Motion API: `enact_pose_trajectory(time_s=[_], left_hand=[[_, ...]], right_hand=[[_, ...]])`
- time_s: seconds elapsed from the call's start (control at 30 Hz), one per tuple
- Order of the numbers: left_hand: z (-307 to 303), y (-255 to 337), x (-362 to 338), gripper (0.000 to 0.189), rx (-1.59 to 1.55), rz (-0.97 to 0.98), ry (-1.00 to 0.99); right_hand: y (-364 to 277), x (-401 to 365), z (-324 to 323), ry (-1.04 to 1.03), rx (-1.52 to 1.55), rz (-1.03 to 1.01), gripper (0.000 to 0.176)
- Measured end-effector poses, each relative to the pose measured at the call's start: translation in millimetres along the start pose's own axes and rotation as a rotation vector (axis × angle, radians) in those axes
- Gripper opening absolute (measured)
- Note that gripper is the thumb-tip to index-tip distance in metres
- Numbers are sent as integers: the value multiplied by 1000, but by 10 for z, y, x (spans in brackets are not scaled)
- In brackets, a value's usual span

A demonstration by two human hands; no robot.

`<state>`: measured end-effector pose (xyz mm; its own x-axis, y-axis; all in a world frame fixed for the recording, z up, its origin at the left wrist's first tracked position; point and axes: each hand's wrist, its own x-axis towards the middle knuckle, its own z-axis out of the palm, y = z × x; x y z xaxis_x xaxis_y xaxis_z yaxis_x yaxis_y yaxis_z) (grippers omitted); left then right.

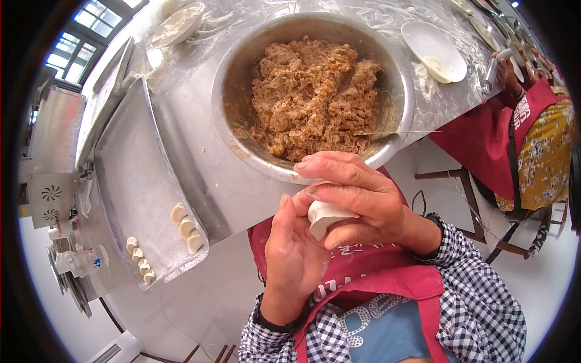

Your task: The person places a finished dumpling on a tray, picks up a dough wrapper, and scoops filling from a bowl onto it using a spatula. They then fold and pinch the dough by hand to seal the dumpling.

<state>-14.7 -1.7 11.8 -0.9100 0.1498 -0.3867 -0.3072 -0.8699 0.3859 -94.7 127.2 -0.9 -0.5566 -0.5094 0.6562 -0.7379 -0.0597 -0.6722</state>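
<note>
My right hand (366,196) curls around a white dumpling (327,218), whose pale dough shows between the thumb and the fingers. My left hand (289,248) presses against the dumpling from the other side, palm turned up and thumb raised; its fingers are partly hidden under the right ones. Both hands are just below the near rim of a big metal bowl (407,103). Heaped inside it is brown minced filling (311,94), with a thin flat stick or spatula (399,132) stuck into its right side.
To the left lies a metal tray (136,175) with several dumplings (187,228) along its near end. A white oval dish (433,51) with a dough wrapper (437,69) sits right of the bowl. At the right a co-worker in a red apron (484,127) sits by a chair (469,199).
</note>
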Motion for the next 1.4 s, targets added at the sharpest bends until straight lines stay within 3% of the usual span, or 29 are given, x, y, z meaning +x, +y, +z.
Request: enact_pose_trajectory(time_s=[0.1,0.17,0.27,0.4,0.57,0.7,0.77,0.9,0.97,1.07,1.2,1.27,1.4], left_hand=[[-1,-13,5,47,-61,-5,-39],[61,-34,-2,47,-135,49,-6],[79,-36,-14,46,-144,40,41],[31,-25,1,43,-152,20,104],[-77,-24,23,40,-170,-61,8],[-72,-46,32,39,-210,-61,20],[-129,-72,32,44,-471,-91,-50],[-164,-65,40,44,-468,-84,-66],[-107,-42,42,43,-260,-84,41],[-170,-47,66,42,-345,-112,-25],[-141,-40,97,41,-406,-111,-74],[-15,-31,74,36,-208,-95,87],[10,-44,55,34,-185,-84,116]], right_hand=[[6,-13,-16,27,-5,31,32],[37,-19,-47,-89,-106,-88,35],[53,0,-20,-48,-154,-151,32],[-28,24,4,-66,-185,-70,30],[-10,-50,35,24,-92,11,37],[17,-44,38,-10,-164,-93,35],[7,-26,24,-59,-207,-136,34],[-17,14,25,-90,-302,-154,38],[-38,7,76,29,-191,-34,31],[-29,-13,87,98,-141,4,32],[12,-32,41,44,-147,-16,38],[26,-23,16,-24,-183,-104,31],[-4,-26,3,-48,-191,-67,26]])
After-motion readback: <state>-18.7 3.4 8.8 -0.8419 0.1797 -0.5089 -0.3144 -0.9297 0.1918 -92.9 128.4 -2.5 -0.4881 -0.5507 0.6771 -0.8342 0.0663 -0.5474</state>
